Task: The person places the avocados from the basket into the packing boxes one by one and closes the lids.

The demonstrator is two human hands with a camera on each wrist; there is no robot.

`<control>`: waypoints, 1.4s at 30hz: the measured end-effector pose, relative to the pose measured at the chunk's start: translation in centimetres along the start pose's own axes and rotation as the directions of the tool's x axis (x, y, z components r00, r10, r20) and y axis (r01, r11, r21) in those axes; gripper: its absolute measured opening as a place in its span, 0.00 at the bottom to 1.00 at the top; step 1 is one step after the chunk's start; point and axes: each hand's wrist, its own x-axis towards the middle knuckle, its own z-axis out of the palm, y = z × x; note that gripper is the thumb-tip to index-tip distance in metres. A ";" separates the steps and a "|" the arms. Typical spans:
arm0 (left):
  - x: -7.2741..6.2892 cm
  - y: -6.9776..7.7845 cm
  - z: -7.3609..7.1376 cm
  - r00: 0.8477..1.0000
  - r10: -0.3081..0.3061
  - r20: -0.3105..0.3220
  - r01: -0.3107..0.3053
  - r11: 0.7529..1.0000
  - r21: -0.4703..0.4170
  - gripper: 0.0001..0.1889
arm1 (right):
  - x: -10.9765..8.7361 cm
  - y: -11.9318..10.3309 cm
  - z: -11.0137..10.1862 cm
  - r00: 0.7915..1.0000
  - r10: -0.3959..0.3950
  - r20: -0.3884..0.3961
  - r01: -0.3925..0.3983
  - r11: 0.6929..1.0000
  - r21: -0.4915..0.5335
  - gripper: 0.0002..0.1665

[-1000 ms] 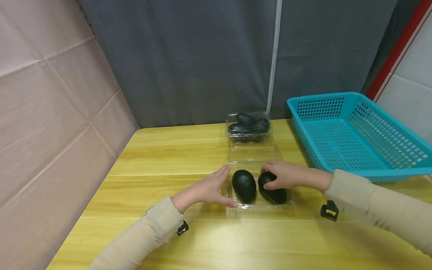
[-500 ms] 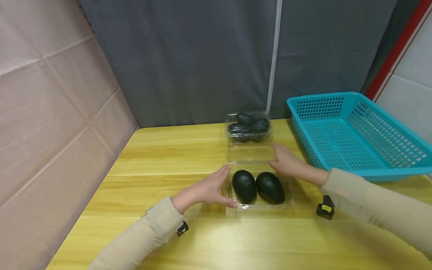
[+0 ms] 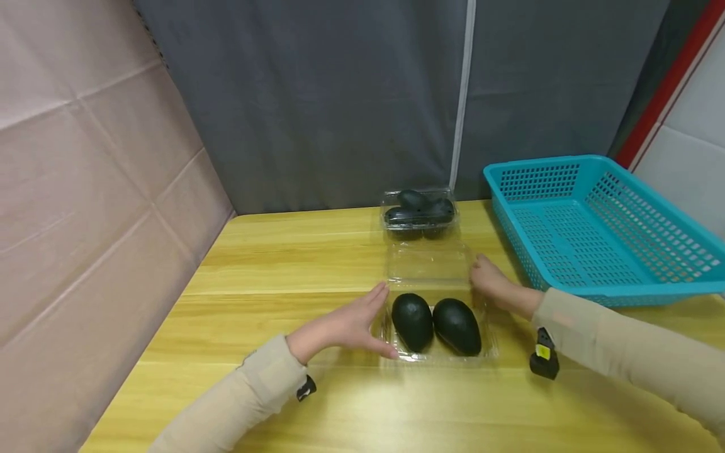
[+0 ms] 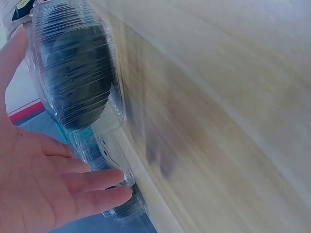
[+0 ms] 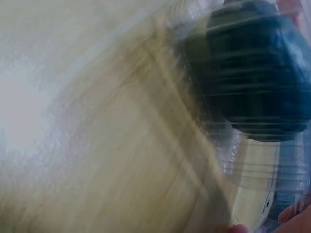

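Two dark green avocados, one left [image 3: 412, 322] and one right [image 3: 457, 327], lie side by side in the base of a clear plastic clamshell container [image 3: 487, 352]. Its clear lid [image 3: 428, 263] is folded back on the far side. My left hand [image 3: 354, 322] is spread at the container's left edge, thumb near the front corner, fingers straight. At the lid's right edge, my right hand [image 3: 494, 282] has its fingers curled round the rim. The right wrist view shows the right avocado [image 5: 262, 73] through the ribbed plastic wall, with part of the right hand [image 5: 296, 223] low in the corner.
Behind the lid stands a clear clamshell [image 3: 419, 224] holding several dark avocados. A turquoise plastic basket [image 3: 566, 290] sits at the right of the wooden table [image 3: 255, 264]. A grey curtain [image 3: 328, 107] closes off the back, and a pale wall covering [image 3: 102, 220] rises at left.
My right hand has let go of the right avocado and moved back to the lid's edge, which it now grips. The container has shifted slightly towards me. The left hand stays at its side.
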 end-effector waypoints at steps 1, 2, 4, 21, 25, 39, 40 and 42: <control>0.0 0.0 0.0 1.000 -0.001 0.001 0.001 1.000 -0.002 0.63 | 0.1 0.2 0.0 1.000 0.004 -0.006 -0.004 1.000 0.013 0.33; 0.0 0.0 0.0 1.000 -0.002 0.002 0.002 1.000 -0.006 0.63 | 0.2 0.3 0.1 1.000 0.007 -0.009 -0.006 1.000 0.024 0.33; 0.0 0.0 0.1 1.000 -0.006 0.004 0.006 1.000 -0.010 0.63 | 0.3 0.3 0.1 1.000 0.002 -0.016 -0.002 0.999 0.033 0.33; 0.1 0.2 0.0 1.000 -0.025 0.010 0.025 0.999 0.042 0.63 | -0.1 -0.4 0.3 0.986 -0.028 -0.164 0.048 0.992 0.120 0.37; 0.0 0.2 0.0 1.000 -0.029 0.007 0.028 0.999 0.042 0.63 | -0.1 -0.3 0.4 0.979 -0.051 -0.197 0.074 0.991 0.113 0.36; -0.3 0.6 -0.1 1.000 -0.028 -0.002 0.028 0.997 0.068 0.62 | -0.3 -0.1 0.7 0.951 -0.100 -0.292 0.146 0.979 0.140 0.40; -0.3 0.6 -0.1 1.000 -0.028 -0.004 0.028 0.997 0.069 0.62 | -0.3 -0.2 0.7 0.951 -0.097 -0.295 0.144 0.979 0.143 0.39; -0.3 0.6 -0.1 1.000 -0.026 -0.006 0.026 0.997 0.069 0.62 | -0.2 -0.2 0.6 0.951 -0.089 -0.296 0.138 0.979 0.150 0.38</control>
